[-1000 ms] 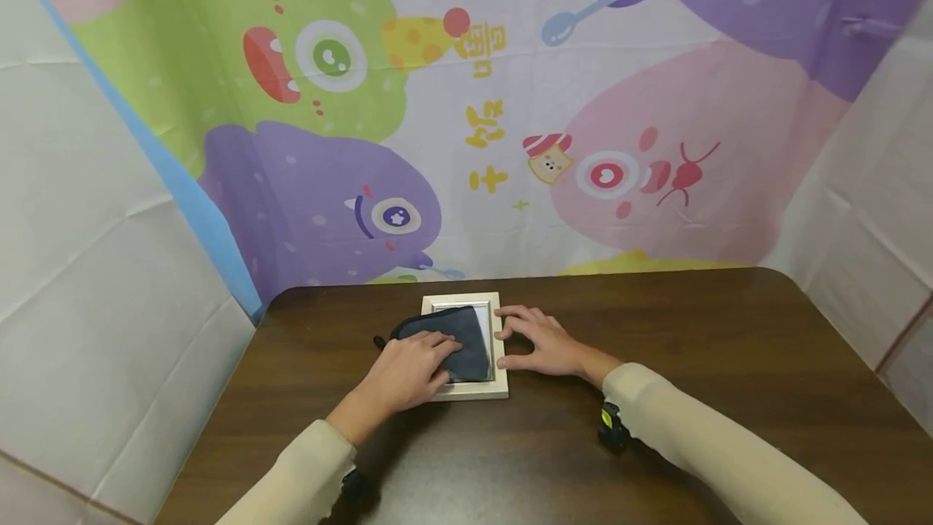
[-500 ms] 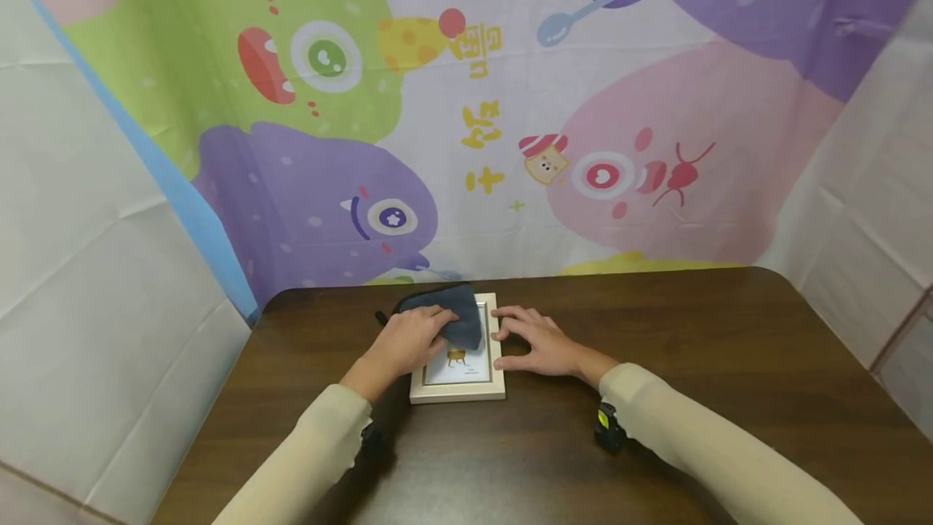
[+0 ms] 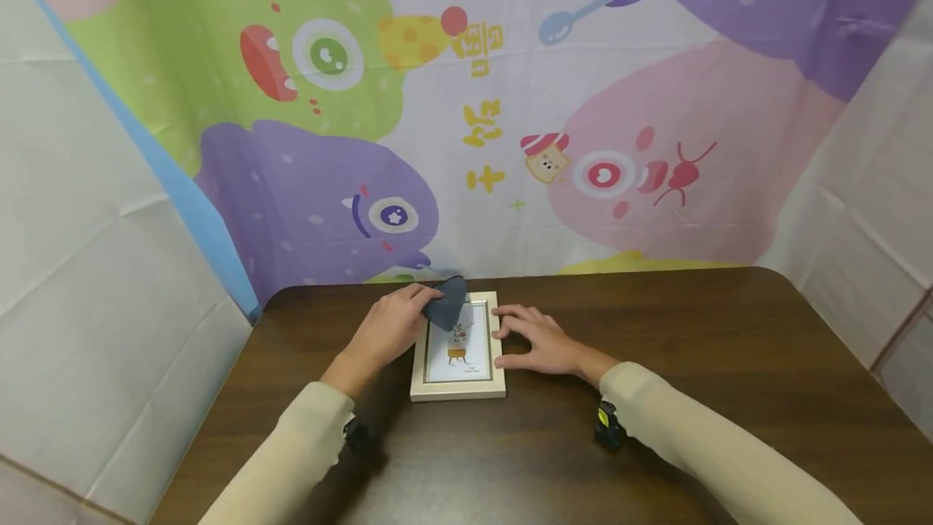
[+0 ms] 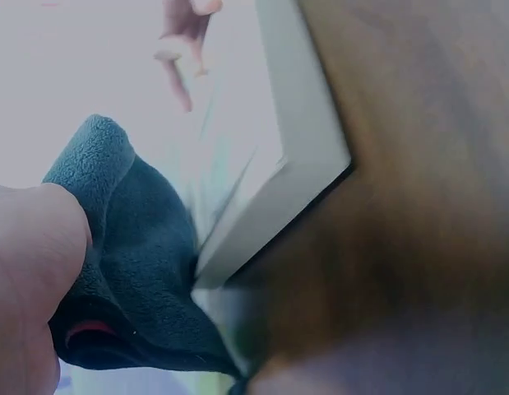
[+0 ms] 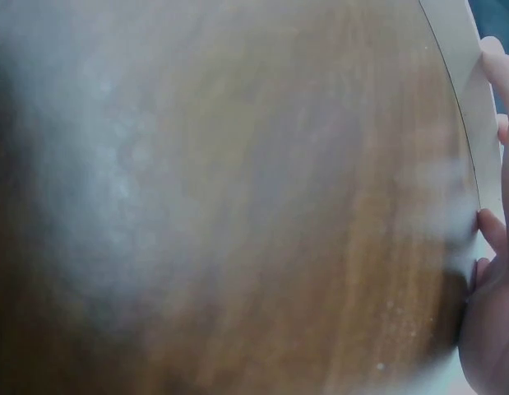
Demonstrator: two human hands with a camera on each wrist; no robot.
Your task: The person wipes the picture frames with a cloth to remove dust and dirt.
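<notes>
A cream picture frame (image 3: 458,390) lies flat on the brown table, with a small print of a plant in an orange pot on legs inside it. My left hand (image 3: 385,326), at the frame's upper left, pinches a dark blue cloth (image 3: 446,304) whose free part hangs over the top-left corner. In the left wrist view the soft, fuzzy cloth (image 4: 147,247) is gathered beside the frame's pale edge (image 4: 307,148). Fingertips and thumb of my right hand (image 3: 539,343) rest against the frame's right side. The right wrist view shows only part of that hand (image 5: 497,271).
The wooden table (image 3: 656,322) stretches out on both sides and in front of the frame. Behind it hangs a cartoon-printed curtain (image 3: 496,225), close to the table's back edge. Pale sheets (image 3: 109,266) cover the sides.
My left hand has slid the cloth up and left toward the frame's top corner, lifting part of it, and uncovered the print. The right hand stays at the frame's right side.
</notes>
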